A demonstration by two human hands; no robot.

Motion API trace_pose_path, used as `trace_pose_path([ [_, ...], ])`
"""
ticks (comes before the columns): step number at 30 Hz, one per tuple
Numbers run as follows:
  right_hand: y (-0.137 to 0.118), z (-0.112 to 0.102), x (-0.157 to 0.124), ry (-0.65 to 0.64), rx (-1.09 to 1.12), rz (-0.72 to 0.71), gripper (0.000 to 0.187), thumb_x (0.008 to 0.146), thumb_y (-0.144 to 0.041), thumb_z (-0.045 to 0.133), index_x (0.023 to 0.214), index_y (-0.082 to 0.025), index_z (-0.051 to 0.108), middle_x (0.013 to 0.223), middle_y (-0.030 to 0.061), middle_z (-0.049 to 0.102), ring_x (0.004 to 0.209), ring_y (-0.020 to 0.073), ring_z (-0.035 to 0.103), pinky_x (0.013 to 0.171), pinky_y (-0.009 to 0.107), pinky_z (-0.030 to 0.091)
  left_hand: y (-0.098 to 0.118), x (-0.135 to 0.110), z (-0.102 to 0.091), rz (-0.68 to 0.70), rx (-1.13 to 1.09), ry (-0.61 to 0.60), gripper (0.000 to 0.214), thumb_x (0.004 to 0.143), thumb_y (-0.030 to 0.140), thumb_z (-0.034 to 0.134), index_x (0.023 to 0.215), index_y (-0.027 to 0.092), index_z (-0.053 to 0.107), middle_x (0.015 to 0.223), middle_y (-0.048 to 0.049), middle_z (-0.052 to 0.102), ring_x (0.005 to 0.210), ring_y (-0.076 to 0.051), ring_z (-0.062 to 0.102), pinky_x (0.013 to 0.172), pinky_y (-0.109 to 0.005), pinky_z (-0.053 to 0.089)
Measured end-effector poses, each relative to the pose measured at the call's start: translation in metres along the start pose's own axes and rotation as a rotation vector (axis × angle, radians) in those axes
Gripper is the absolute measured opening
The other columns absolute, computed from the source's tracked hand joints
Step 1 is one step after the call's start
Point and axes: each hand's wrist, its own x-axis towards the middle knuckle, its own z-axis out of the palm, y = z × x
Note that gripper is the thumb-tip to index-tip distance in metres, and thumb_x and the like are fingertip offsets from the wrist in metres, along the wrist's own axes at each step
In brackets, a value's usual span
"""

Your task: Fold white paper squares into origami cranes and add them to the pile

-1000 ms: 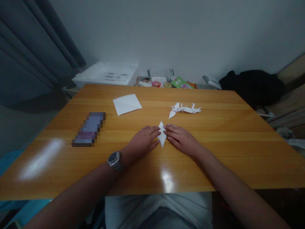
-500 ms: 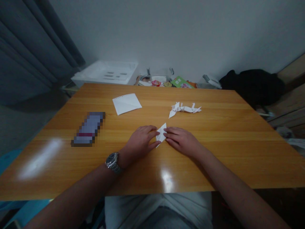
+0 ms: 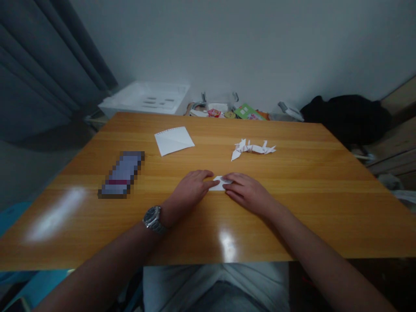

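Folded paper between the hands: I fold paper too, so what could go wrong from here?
The folded paper may slip or turn, since only fingers of the left hand and right hand seem to touch it. The paper figure lies just beyond the right hand, so a careless reach might knock it.

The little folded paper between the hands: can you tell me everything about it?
The little folded paper is white, with a straight near edge, and lies on the shiny wooden table. Fingers of the left hand and right hand rest on it, partly covering it, so its whole shape is hidden.
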Motion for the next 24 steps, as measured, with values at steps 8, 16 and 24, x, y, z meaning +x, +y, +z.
trace_pose_path([
  [8,0.000,0.005,-0.002,-0.056,-0.023,0.048,0.024,0.101,-0.024,0.056,0.116,-0.022,0.074,0.122,0.0110,0.072,0.110,0.0254,0.068,0.094,0.043,0.058,0.009,0.001,-0.006,0.048,0.033,0.062,0.028,0.102,0.020,0.052,0.124,0.020,0.068,0.123,-0.0106,0.067,0.108,-0.026,0.062,0.094,-0.041,0.050],
  [16,-0.003,0.006,0.002,-0.028,-0.043,0.072,0.018,0.101,-0.026,0.059,0.103,-0.022,0.076,0.111,0.0098,0.074,0.104,0.0247,0.068,0.088,0.040,0.057,0.018,0.001,-0.003,0.032,-0.044,0.063,0.030,0.102,0.033,0.056,0.126,0.019,0.066,0.120,-0.0099,0.065,0.108,-0.026,0.060,0.094,-0.041,0.049],
  [24,-0.001,0.010,0.005,0.019,0.033,0.088,0.013,0.099,-0.024,0.062,0.100,-0.020,0.075,0.109,0.0091,0.073,0.102,0.0234,0.066,0.089,0.039,0.055,0.020,0.005,-0.002,0.003,-0.103,0.087,0.027,0.100,0.035,0.060,0.118,0.017,0.068,0.113,-0.0089,0.066,0.104,-0.025,0.059,0.093,-0.040,0.049],
])
